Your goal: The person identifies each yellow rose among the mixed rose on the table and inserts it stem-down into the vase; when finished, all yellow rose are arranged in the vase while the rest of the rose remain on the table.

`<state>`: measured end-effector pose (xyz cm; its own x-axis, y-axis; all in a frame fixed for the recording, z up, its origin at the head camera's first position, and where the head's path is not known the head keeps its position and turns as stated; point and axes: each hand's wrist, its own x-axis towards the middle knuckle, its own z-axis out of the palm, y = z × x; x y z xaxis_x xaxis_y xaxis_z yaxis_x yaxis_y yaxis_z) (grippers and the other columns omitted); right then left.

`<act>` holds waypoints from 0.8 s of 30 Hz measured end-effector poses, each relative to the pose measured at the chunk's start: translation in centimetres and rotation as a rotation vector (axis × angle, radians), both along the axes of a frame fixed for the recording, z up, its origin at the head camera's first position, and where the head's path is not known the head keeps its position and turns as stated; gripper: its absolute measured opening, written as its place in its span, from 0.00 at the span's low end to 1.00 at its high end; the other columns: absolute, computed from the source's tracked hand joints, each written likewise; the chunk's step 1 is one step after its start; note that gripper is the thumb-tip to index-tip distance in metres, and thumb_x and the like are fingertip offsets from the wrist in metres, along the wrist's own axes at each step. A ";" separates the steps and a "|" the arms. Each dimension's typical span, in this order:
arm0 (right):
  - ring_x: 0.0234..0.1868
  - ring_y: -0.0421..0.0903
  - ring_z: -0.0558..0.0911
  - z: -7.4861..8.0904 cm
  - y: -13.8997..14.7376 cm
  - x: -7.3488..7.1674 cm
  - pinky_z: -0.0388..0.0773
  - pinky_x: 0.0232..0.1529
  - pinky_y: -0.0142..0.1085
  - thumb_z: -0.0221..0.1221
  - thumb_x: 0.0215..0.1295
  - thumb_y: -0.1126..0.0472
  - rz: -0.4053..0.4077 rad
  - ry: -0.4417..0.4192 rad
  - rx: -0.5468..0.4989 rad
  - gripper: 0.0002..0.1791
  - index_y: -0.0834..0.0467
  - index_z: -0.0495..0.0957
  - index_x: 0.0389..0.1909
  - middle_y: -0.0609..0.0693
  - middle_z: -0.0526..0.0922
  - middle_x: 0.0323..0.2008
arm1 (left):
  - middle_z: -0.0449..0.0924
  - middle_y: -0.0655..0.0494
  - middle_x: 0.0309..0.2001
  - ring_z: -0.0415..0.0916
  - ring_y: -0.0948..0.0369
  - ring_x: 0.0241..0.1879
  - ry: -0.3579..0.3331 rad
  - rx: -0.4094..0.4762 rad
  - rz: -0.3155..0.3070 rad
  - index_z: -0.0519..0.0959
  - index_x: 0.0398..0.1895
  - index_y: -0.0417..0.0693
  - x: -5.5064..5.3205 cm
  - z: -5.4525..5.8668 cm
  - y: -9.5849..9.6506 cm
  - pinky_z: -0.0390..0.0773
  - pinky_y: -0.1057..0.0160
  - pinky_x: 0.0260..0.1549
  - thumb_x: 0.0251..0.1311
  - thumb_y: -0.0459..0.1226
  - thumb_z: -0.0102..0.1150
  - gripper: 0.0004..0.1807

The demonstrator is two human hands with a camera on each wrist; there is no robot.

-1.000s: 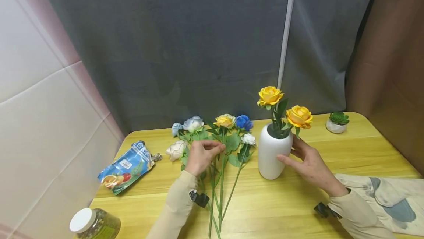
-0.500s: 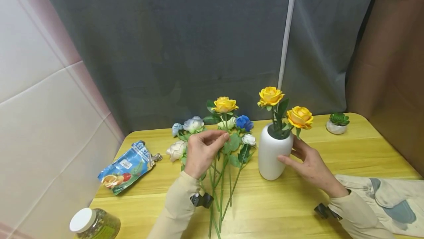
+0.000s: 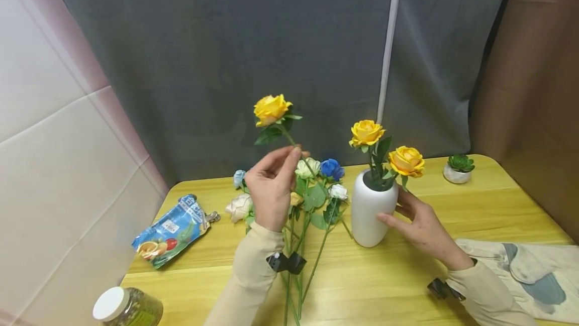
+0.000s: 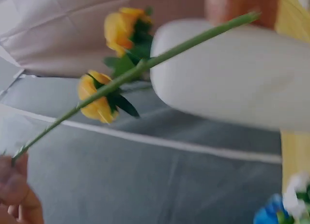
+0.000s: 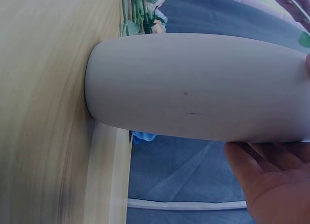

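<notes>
- Pinching one yellow rose by stem in left hand, above table
- Gripping white vase (bearing two more yellow roses) with right hand

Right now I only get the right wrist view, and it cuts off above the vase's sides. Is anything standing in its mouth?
Observer: Yes, the head view shows two yellow roses standing in the vase.
Operator: There's a hand in my top corner with a bit of green. What is the left hand holding?
Observer: It pinches the stem of a third yellow rose, whose bloom shows above the hand in the head view.
Operator: Is the lower end of that stem in the vase?
Observer: No, the left wrist view shows that end free, outside the vase and below the mouth.
</notes>
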<state>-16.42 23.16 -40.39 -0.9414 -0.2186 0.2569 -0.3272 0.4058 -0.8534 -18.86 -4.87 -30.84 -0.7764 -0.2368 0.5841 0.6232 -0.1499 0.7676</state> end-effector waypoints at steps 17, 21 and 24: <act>0.71 0.64 0.72 -0.1 0.1 -0.1 0.71 0.66 0.53 0.64 0.72 0.57 0.009 -0.003 -0.015 0.41 0.65 0.56 0.78 0.65 0.65 0.75 | 0.91 0.53 0.34 0.64 0.70 0.12 0.133 0.394 0.118 0.89 0.36 0.48 -1.8 1.6 3.0 0.63 0.73 0.14 0.65 0.28 0.67 0.06; 0.71 0.63 0.72 -0.2 0.1 -0.2 0.72 0.65 0.52 0.64 0.72 0.57 0.008 0.003 -0.014 0.41 0.65 0.56 0.78 0.65 0.65 0.75 | 0.91 0.51 0.35 0.67 0.71 0.13 0.101 0.313 0.050 0.89 0.37 0.44 -2.0 0.7 4.4 0.63 0.74 0.13 0.63 0.27 0.67 0.05; 0.71 0.63 0.71 -0.3 0.1 -0.2 0.72 0.65 0.52 0.64 0.72 0.58 0.009 0.013 -0.016 0.41 0.65 0.57 0.78 0.65 0.65 0.75 | 0.90 0.43 0.34 0.69 0.71 0.14 0.048 0.188 0.031 0.88 0.39 0.36 -2.1 -0.1 5.4 0.65 0.73 0.14 0.63 0.30 0.69 0.05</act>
<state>-16.66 23.28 -40.70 -0.9358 -0.2233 0.2726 -0.3421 0.3892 -0.8553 -20.96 0.56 -30.97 -0.7392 -0.3684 0.5638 0.6652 -0.2679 0.6970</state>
